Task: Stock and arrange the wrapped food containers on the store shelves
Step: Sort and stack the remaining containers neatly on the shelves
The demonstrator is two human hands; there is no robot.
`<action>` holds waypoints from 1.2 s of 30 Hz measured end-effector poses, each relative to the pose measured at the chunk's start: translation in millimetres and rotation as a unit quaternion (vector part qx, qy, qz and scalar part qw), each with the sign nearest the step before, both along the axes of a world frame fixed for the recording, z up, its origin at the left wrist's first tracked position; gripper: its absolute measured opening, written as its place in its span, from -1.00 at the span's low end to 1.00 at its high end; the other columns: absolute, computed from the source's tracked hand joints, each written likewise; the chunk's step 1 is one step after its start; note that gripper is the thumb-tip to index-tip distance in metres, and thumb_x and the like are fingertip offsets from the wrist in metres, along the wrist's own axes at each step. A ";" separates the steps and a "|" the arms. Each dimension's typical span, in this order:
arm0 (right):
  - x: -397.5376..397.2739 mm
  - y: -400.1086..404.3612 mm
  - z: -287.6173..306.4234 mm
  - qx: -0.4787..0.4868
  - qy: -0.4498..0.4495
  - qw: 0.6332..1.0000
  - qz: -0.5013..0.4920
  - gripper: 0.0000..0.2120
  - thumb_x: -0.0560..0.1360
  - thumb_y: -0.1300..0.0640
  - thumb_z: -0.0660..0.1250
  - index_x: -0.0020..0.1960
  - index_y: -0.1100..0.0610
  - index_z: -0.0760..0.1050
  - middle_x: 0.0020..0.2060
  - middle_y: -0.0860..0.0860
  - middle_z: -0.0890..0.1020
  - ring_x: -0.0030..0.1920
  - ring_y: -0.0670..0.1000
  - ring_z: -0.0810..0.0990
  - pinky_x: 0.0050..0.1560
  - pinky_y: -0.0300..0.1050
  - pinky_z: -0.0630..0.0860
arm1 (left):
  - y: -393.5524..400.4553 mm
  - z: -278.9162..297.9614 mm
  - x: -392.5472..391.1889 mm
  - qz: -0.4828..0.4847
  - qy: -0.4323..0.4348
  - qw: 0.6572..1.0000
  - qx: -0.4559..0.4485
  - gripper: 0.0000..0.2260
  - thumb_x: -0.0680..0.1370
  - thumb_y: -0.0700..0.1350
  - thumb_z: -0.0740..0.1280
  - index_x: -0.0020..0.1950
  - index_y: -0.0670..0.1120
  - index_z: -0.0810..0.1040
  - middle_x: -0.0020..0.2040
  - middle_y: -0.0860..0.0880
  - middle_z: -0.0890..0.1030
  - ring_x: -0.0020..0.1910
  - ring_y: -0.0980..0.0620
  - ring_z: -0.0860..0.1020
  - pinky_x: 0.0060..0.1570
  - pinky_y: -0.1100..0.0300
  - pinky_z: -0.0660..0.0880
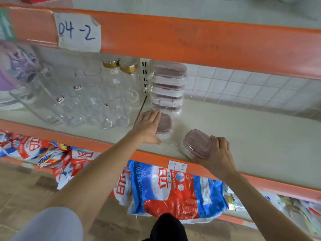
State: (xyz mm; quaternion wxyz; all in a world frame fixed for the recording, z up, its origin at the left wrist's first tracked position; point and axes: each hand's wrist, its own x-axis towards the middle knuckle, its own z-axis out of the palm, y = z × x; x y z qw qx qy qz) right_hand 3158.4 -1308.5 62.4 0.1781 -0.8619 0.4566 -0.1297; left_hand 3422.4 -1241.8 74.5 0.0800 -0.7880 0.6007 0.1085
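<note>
A stack of several wrapped containers with mauve lids point(168, 87) stands at the back of the middle shelf point(243, 136), beside the shelf upright. In front of it lies one wrapped container point(164, 125) flat on the shelf; my left hand point(150, 126) rests on its left side with the fingers straight. Near the shelf's front edge my right hand point(218, 151) grips another wrapped mauve-lidded container point(197, 144), tilted up on its edge.
Clear glass jars and bottles point(90, 100), two with gold caps, fill the shelf's left bay. Orange beams carry labels "04-2" point(77, 31) and "04-5" point(177, 166). Red, white and blue bags point(173, 190) crowd the shelf below. White tiles back the right bay.
</note>
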 end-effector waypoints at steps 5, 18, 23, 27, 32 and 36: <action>-23.6 17.2 8.4 0.012 0.030 0.999 -0.003 -0.11 0.20 -0.20 0.52 0.33 0.25 0.30 0.13 0.16 0.37 0.12 0.17 0.35 0.09 0.05 0.41 | 22.5 10.3 -13.4 -0.007 0.059 0.998 -0.036 -0.05 0.38 0.06 0.49 0.55 -0.15 -0.04 0.48 -0.08 0.08 0.44 -0.10 0.04 0.40 -0.15 0.19; -52.3 127.4 141.5 0.014 0.037 0.997 0.071 -0.11 0.28 -0.19 0.48 0.42 0.22 0.22 0.24 0.12 0.33 0.24 0.14 0.31 0.22 0.03 0.36 | 156.7 141.7 -70.3 -0.059 0.009 0.993 -0.100 -0.12 0.34 0.24 0.44 0.50 -0.11 0.15 0.40 -0.04 0.25 0.34 -0.06 0.20 0.20 -0.02 0.35; -58.6 151.5 214.2 -0.063 0.033 0.990 0.122 -0.14 0.30 -0.21 0.44 0.43 0.18 0.22 0.27 0.08 0.34 0.28 0.12 0.30 0.24 -0.03 0.29 | 201.8 227.7 -64.9 -0.084 0.015 0.985 -0.150 -0.14 0.32 0.27 0.45 0.46 -0.17 0.27 0.35 -0.09 0.36 0.29 -0.09 0.28 0.24 -0.08 0.35; -58.8 154.5 265.4 -0.137 0.013 0.980 0.144 -0.14 0.30 -0.23 0.43 0.43 0.18 0.25 0.28 0.07 0.36 0.27 0.11 0.32 0.27 -0.06 0.28 | 215.1 281.9 -63.3 -0.115 -0.025 0.965 -0.233 -0.17 0.29 0.23 0.49 0.40 -0.21 0.38 0.30 -0.13 0.45 0.24 -0.08 0.30 0.21 -0.09 0.39; -54.3 141.4 317.7 -0.191 0.000 0.971 0.142 -0.14 0.25 -0.17 0.49 0.41 0.15 0.27 0.27 0.07 0.36 0.27 0.13 0.32 0.27 -0.03 0.26 | 207.4 328.1 -61.1 -0.110 -0.049 0.945 -0.305 -0.22 0.30 0.23 0.38 0.36 -0.23 0.42 0.28 -0.14 0.47 0.24 -0.13 0.38 0.29 -0.04 0.35; -39.8 113.5 353.3 -0.211 -0.013 0.970 0.121 -0.12 0.27 -0.24 0.43 0.43 0.13 0.23 0.28 0.03 0.33 0.30 0.09 0.26 0.28 -0.04 0.21 | 185.0 362.9 -57.1 -0.066 -0.028 0.932 -0.354 -0.21 0.27 0.33 0.25 0.35 -0.16 0.45 0.23 -0.08 0.48 0.23 -0.11 0.37 0.23 -0.07 0.36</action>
